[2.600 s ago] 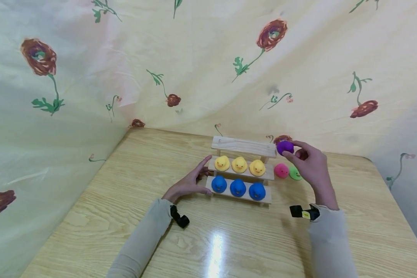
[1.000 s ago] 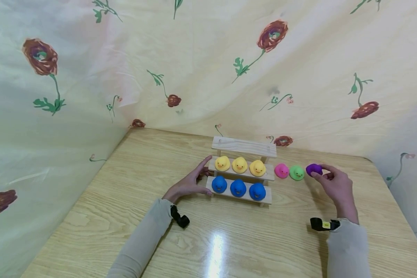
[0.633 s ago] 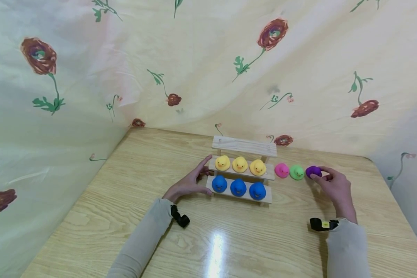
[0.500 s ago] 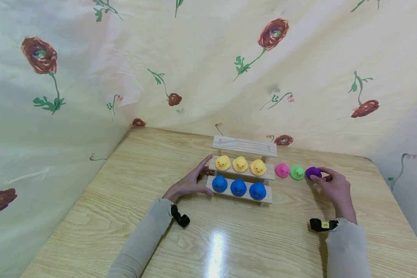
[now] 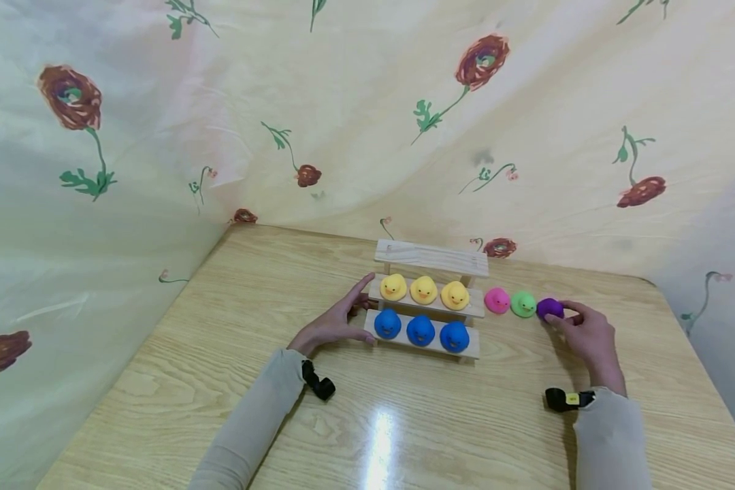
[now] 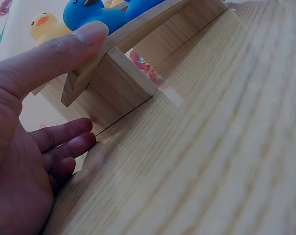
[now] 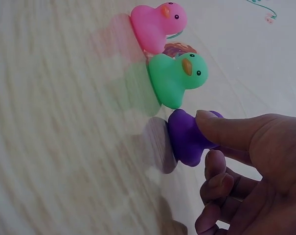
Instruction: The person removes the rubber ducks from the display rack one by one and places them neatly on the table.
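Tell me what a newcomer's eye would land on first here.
Most likely the wooden rack on the table, with three yellow ducks on its middle shelf and three blue ducks on its bottom shelf. Next, perhaps, the row just right of it: a pink duck, a green duck and, farthest out, a purple duck in the grip of the right hand. Behind everything hangs a pale backdrop with red flowers.

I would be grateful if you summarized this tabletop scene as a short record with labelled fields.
Stand: three-tier wooden display shelf on a wood-grain table
Middle tier: three yellow rubber ducks
Bottom tier: three blue rubber ducks
Right of shelf, left to right: pink rubber duck, green rubber duck, purple rubber duck
Left hand: at the shelf's left end
Right hand: pinches the purple rubber duck
Backdrop: floral-print sheet
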`<state>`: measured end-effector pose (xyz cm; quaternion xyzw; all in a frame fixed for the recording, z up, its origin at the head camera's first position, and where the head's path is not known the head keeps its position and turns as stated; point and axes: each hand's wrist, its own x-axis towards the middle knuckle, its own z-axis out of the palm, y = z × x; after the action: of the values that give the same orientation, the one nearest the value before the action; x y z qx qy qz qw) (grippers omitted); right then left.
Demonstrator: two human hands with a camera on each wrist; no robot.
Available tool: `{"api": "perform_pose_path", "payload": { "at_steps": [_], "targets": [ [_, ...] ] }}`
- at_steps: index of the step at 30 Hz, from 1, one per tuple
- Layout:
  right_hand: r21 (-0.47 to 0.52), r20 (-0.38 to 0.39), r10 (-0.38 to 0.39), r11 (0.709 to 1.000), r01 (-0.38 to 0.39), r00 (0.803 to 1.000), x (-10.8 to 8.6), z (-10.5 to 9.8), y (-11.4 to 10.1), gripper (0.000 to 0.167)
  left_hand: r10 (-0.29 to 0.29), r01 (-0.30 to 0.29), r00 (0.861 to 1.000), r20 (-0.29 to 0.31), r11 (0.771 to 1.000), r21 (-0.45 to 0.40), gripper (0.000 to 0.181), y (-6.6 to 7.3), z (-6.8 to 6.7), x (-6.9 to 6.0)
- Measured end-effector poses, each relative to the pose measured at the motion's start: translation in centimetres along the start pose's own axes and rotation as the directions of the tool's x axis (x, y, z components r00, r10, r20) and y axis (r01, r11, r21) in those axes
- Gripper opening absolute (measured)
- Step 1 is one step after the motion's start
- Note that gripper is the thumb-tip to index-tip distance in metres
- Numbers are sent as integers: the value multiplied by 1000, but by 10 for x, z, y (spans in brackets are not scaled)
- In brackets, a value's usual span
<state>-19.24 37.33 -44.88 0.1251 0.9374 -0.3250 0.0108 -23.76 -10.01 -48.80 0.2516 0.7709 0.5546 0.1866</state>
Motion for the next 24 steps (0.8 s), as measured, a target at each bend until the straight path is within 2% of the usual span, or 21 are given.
{"api": "perform_pose_path", "payload": {
  "at_steps": [10,16,24],
  "targets": [
    [-5,-15,-4,1000,4,1000,0,1,3,63,-11,11,1000,-4,1000,8,119,2,-1,-1],
    [-4,0,12,1000,-12,1000,2,-2,4,68,-14,14,1000,-7,1000,20,118,2,0,1],
    [-10,-47,-2,1000,2,999,5,-8,0,71,-17,17,1000,-6,1000,13,117,1,0,3]
  ]
}}
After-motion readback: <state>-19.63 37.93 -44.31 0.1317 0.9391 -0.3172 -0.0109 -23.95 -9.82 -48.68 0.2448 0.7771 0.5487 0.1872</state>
